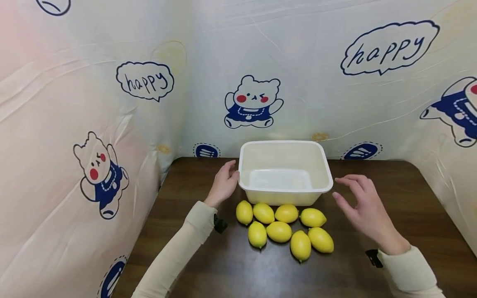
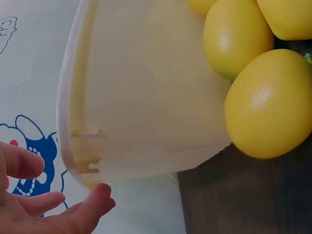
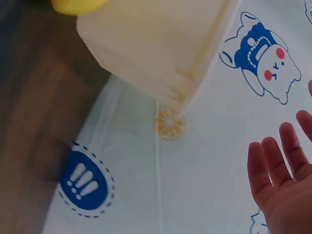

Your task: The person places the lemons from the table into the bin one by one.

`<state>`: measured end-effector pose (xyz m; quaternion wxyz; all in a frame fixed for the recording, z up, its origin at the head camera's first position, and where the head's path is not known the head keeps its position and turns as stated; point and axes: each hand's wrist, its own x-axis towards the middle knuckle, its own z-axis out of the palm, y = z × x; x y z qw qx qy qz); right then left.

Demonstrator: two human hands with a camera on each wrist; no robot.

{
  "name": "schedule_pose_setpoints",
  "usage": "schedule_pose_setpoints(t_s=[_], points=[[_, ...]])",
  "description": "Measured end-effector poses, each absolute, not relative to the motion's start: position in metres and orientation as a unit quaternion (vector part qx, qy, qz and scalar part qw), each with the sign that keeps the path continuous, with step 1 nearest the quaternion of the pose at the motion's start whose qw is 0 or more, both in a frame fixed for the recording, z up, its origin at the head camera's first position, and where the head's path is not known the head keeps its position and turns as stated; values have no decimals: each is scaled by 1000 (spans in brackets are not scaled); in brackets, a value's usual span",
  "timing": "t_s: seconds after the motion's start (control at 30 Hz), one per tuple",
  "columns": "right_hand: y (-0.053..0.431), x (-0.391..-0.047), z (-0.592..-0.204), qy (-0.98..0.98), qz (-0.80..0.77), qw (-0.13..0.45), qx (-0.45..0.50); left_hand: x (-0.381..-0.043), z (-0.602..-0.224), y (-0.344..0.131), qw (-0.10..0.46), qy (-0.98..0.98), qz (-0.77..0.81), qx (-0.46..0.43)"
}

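A white rectangular plastic tub stands on the dark wooden table, and no lemons show inside it. Several yellow lemons lie in two loose rows just in front of it. My left hand is at the tub's left side, fingertips by the rim; the left wrist view shows the fingers close to the tub's corner, loosely bent. To the right of the tub, my right hand hovers apart from it with nothing in it. Its fingers look spread and relaxed in the right wrist view.
A pale cloth printed with bears and "happy" bubbles hangs behind the table and along both sides. The brown table ends at the cloth just behind the tub. Dark straps sit at both wrists.
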<state>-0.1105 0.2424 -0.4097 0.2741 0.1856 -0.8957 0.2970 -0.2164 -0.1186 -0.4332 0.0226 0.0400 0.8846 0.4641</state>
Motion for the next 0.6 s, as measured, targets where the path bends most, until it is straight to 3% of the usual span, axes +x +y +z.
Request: schedule_pose_setpoints(t_s=[0.6], points=[[233, -79, -471, -905, 305, 237, 176, -219, -446, -103, 41, 873, 484, 39]])
